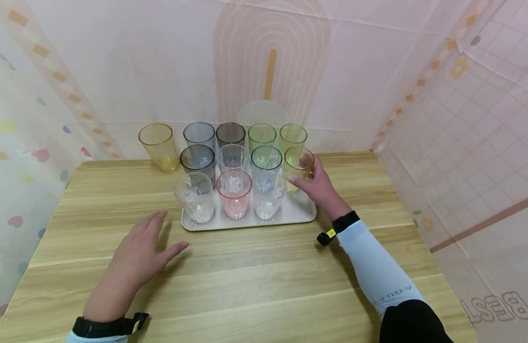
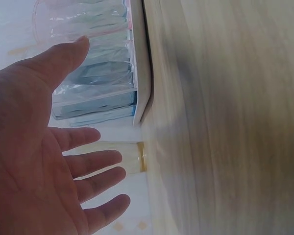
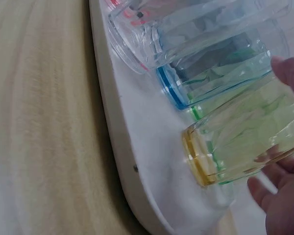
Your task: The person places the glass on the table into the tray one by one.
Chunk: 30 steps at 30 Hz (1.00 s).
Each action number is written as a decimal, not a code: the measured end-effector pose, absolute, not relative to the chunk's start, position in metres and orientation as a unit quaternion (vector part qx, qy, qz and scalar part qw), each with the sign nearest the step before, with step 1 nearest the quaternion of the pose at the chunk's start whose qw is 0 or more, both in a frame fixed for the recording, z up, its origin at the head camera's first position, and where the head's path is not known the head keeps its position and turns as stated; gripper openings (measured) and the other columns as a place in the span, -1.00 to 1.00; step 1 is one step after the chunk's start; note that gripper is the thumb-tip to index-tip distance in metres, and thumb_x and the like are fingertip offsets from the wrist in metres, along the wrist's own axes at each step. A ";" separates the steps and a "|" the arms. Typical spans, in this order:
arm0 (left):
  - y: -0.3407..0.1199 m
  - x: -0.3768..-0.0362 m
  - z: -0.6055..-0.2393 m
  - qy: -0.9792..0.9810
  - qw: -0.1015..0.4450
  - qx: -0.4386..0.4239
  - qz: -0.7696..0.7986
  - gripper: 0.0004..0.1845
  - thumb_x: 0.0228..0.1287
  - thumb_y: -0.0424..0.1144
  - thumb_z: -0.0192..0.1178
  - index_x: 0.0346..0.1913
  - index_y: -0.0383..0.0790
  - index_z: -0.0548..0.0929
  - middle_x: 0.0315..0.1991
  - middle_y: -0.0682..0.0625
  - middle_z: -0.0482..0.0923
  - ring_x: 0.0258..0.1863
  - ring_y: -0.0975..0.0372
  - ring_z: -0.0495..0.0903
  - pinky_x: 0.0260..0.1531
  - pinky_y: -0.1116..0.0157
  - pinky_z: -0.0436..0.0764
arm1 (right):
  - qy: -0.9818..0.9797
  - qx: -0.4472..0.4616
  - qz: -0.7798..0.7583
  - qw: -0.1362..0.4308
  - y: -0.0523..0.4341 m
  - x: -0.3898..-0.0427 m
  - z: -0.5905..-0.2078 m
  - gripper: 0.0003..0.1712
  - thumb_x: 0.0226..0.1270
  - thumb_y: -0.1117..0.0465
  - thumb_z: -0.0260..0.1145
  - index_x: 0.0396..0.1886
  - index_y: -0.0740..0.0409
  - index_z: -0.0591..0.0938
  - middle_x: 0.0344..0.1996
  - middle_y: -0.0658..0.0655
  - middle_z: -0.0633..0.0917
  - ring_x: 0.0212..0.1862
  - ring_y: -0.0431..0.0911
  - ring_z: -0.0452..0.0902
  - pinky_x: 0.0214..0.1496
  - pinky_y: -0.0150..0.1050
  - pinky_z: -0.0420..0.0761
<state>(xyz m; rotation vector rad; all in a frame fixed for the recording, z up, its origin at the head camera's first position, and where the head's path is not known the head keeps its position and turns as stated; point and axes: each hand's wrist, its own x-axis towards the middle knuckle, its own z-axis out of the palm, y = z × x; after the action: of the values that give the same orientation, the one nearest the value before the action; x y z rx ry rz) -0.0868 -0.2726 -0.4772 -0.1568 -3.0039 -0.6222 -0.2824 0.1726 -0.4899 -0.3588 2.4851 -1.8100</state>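
Note:
My right hand (image 1: 323,186) holds a yellow-tinted drinking glass (image 1: 296,164) at the right end of the middle row on a white tray (image 1: 300,212). The thumb lies on the near side of the glass and the fingers curl behind it; in the right wrist view its amber base (image 3: 198,156) is close over the tray. My left hand (image 1: 137,252) hovers over the table left of the tray, fingers and thumb spread, holding nothing. Nearest to it is a clear glass (image 1: 198,200) at the tray's front left corner.
Several glasses share the tray, among them a pink one (image 1: 234,195), a blue-rimmed one (image 1: 266,157), a dark grey one (image 1: 230,133) and a green one (image 1: 293,135). Another yellow glass (image 1: 160,147) stands off the tray, at the table's back left. Patterned cloth (image 1: 161,62) hangs behind.

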 end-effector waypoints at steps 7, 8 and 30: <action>-0.274 -0.090 -0.478 -0.978 0.028 -0.046 -0.202 0.11 0.37 0.32 0.48 0.63 -0.45 0.31 0.53 -0.55 0.33 0.46 -0.48 0.35 0.39 -0.51 0.37 | 0.841 -0.092 -0.530 0.049 0.191 -0.250 -0.487 0.01 0.57 0.02 0.51 0.75 0.18 0.14 0.62 0.29 0.36 0.66 0.17 0.25 0.72 0.13 0.27; -0.274 -0.090 -0.478 -0.978 0.027 -0.045 -0.202 0.11 0.38 0.31 0.48 0.63 -0.45 0.31 0.53 -0.55 0.33 0.46 -0.49 0.35 0.39 -0.51 0.37 | 0.846 -0.096 -0.521 0.054 0.194 -0.242 -0.487 0.00 0.60 0.02 0.49 0.75 0.19 0.14 0.63 0.31 0.35 0.67 0.19 0.23 0.72 0.16 0.27; -0.284 -0.089 -0.472 -0.952 0.048 0.001 -0.303 -0.19 0.61 0.20 0.30 0.56 -0.39 0.45 0.48 -0.50 0.45 0.42 -0.45 0.42 0.31 -0.50 0.42 | 0.882 -0.169 -0.436 0.059 0.230 -0.127 -0.503 -0.03 0.60 -0.02 0.48 0.80 0.03 0.20 0.71 0.18 0.29 0.71 0.24 0.15 0.68 0.41 0.18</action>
<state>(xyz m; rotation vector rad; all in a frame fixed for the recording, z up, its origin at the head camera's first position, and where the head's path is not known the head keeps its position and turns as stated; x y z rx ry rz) -0.0893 -0.2844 -0.4723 0.0018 -2.9017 -0.9245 -0.1269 0.2297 -0.5034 -0.5118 2.6710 -1.3215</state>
